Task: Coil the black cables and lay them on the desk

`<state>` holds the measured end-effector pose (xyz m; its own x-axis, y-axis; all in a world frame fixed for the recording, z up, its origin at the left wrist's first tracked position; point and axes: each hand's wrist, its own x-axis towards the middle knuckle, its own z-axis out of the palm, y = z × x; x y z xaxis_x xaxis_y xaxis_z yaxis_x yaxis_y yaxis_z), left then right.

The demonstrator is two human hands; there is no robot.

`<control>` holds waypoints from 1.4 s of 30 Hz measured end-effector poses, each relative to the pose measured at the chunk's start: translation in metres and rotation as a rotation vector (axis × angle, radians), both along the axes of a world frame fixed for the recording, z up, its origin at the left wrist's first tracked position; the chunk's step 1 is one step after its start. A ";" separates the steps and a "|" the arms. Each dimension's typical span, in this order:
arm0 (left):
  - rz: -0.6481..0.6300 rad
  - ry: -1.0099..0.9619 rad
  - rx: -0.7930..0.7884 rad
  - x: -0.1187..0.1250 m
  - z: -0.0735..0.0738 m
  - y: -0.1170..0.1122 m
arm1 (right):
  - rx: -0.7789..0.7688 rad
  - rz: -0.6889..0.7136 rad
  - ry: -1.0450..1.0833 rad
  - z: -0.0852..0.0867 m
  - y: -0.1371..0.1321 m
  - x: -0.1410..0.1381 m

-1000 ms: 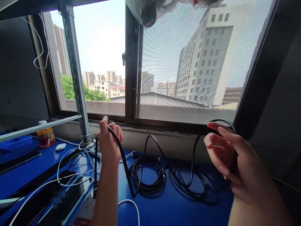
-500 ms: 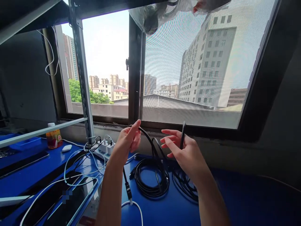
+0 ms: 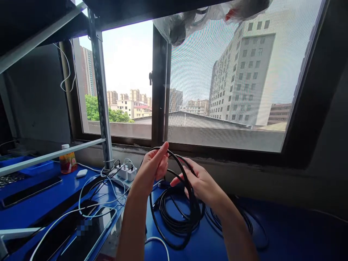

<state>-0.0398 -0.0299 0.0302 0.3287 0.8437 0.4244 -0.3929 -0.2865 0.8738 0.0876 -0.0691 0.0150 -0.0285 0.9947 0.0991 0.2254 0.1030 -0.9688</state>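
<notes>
My left hand (image 3: 153, 166) is closed on a black cable (image 3: 186, 179), thumb pointing up along the top of its loop. The loop hangs down from that grip in front of the window wall, its bottom low over the desk. My right hand (image 3: 201, 181) is on the loop's right side, its fingers curled around the cable and partly hidden behind it. Below and behind the loop, a coil of black cable (image 3: 175, 230) lies on the blue desk. Another black coil (image 3: 248, 221) rests partly behind my right forearm.
On the left stand a power strip with white chargers (image 3: 126, 173), tangled white cables (image 3: 81, 201), phones (image 3: 102, 221), a white case (image 3: 82, 173) and a bottle (image 3: 67, 161). A metal shelf post (image 3: 102, 98) rises before the window. A plastic bag (image 3: 176, 30) hangs overhead.
My right hand has moved left and down, closing around the cable near my left hand. A hanging loop now shows beneath my left hand. The view has shifted slightly.
</notes>
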 end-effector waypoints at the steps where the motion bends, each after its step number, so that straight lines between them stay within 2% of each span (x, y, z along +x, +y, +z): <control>1: -0.007 -0.015 0.005 0.000 0.000 0.000 | 0.009 0.001 0.029 0.001 0.000 0.000; 4: 0.004 -0.077 -0.005 0.000 0.000 0.001 | 0.058 -0.012 0.107 0.000 0.000 0.002; 7: 0.049 -0.114 -0.028 -0.003 0.001 0.002 | 0.202 -0.069 0.178 -0.002 -0.003 0.011; 10: 0.094 -0.150 -0.045 -0.008 0.001 0.004 | 0.335 -0.238 0.220 0.000 -0.007 0.022; 13: 0.134 -0.195 -0.067 -0.012 0.001 0.006 | 0.377 -0.424 0.297 0.007 -0.012 0.030; 16: 0.183 -0.226 -0.126 -0.011 0.003 0.007 | 0.424 -0.517 0.338 0.010 -0.014 0.035; 20: 0.214 -0.210 -0.157 -0.001 0.003 0.006 | 0.497 -0.469 0.213 0.007 -0.017 0.032; 27: 0.152 -0.087 -0.106 0.031 -0.006 0.005 | 0.666 -0.347 -0.197 -0.002 -0.017 0.020; 30: 0.125 0.018 -0.064 0.036 -0.011 0.008 | 0.726 -0.389 -0.268 -0.004 -0.015 0.025; 34: 0.104 0.194 0.078 0.028 -0.012 0.009 | 0.830 -0.522 -0.275 -0.004 -0.016 0.038; 36: 0.193 0.207 0.143 0.022 -0.009 0.005 | 0.864 -0.591 -0.280 -0.003 -0.019 0.044; 40: 0.466 0.172 0.289 0.015 -0.003 -0.007 | 0.859 -0.693 -0.268 0.000 -0.026 0.051; 42: 0.523 0.161 0.376 0.015 -0.004 -0.009 | 0.861 -0.735 -0.255 0.002 -0.030 0.050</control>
<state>-0.0243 -0.0384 0.0259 -0.0001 0.7132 0.7010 0.0075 -0.7010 0.7131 0.1375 -0.0988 0.0169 0.4115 0.3863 0.8255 0.6831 0.4689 -0.5599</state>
